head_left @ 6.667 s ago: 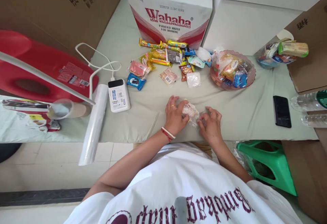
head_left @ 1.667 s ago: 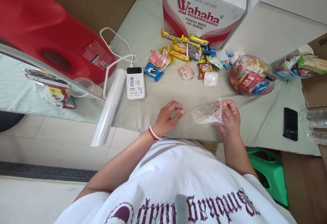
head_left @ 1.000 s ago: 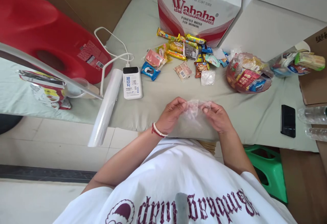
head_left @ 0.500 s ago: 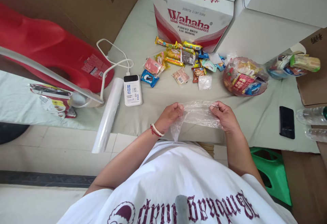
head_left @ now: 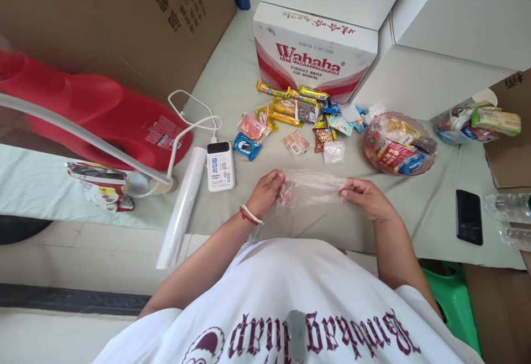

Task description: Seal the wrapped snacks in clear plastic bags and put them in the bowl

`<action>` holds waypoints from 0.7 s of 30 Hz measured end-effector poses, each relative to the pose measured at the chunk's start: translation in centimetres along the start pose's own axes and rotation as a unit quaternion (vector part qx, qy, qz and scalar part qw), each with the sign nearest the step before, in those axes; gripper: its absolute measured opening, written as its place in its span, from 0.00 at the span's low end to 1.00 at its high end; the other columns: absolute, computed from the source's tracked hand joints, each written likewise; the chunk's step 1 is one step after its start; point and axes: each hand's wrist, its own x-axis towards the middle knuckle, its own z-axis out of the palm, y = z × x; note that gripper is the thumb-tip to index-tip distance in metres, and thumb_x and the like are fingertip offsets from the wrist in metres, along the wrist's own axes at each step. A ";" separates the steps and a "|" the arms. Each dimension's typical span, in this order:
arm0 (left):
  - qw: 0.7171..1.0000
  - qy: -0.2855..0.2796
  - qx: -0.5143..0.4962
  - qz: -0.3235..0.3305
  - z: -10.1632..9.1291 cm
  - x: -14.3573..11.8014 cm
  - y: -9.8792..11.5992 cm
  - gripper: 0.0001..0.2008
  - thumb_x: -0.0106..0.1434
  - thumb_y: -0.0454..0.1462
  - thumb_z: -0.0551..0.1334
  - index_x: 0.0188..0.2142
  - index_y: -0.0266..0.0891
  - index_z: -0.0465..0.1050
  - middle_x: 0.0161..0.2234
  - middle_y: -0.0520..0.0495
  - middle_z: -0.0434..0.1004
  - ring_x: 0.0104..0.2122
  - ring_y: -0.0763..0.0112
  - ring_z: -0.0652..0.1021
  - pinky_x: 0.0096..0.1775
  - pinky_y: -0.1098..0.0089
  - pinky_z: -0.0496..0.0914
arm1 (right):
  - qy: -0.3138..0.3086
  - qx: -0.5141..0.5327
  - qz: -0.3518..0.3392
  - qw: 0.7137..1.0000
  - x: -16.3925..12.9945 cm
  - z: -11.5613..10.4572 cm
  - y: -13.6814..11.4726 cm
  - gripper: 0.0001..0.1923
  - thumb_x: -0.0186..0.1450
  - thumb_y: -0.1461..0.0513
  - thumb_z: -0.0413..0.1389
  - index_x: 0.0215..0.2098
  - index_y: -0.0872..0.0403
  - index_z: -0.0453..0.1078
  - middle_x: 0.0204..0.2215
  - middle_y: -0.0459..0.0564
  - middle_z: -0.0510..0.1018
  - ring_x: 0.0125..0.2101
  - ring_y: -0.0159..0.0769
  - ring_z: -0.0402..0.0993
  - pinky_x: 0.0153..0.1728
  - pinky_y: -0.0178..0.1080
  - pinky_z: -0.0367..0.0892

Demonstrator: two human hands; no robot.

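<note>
The left hand (head_left: 265,191) and right hand (head_left: 362,195) each pinched an end of a clear plastic bag (head_left: 312,186), stretched taut above the tabletop's (head_left: 257,65) near edge. Spreading it open seemed the step; next, a steadier grip to part its mouth.

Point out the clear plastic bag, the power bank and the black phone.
clear plastic bag (head_left: 315,187), head view, middle of the film.
power bank (head_left: 220,167), head view, printed top face.
black phone (head_left: 468,217), head view, screen centre.
</note>
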 end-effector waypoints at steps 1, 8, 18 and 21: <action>1.000 -0.003 -0.001 -0.012 -0.2 0.0 -0.1 0.27 0.57 0.60 0.69 0.33 0.42 0.64 0.21 0.56 0.73 0.19 0.72 0.76 0.18 0.75 0.58 | 0.041 0.028 -0.027 0.998 0.4 -0.2 -0.4 0.19 0.56 0.46 0.71 0.34 0.51 0.77 0.27 0.45 0.77 0.24 0.30 0.67 0.28 0.35 0.66; 0.983 0.025 -0.150 -0.105 -0.5 0.2 0.1 0.24 0.56 0.52 0.73 0.34 0.42 0.61 0.40 0.46 0.83 0.30 0.65 0.85 0.14 0.80 0.55 | 0.215 0.146 -0.100 0.960 2.0 2.9 1.2 0.13 0.58 0.54 0.67 0.39 0.47 0.76 0.40 0.48 0.79 0.29 0.30 0.69 0.29 0.35 0.69; 0.983 0.134 0.089 0.085 1.6 0.6 -2.8 0.16 0.70 0.46 0.61 0.29 0.40 0.64 0.27 0.54 0.66 0.29 0.73 0.68 0.33 0.72 0.64 | 0.021 0.210 0.020 0.977 4.6 11.3 2.8 0.21 0.52 0.51 0.74 0.39 0.50 0.78 0.40 0.48 0.83 0.41 0.38 0.79 0.47 0.40 0.73; 0.949 0.199 0.187 0.157 1.0 0.5 -2.6 0.16 0.73 0.44 0.55 0.29 0.42 0.61 0.26 0.55 0.63 0.29 0.72 0.65 0.35 0.71 0.62 | 0.042 0.246 0.053 0.967 5.1 10.5 2.9 0.21 0.50 0.50 0.74 0.32 0.51 0.74 0.33 0.45 0.82 0.31 0.33 0.77 0.38 0.38 0.74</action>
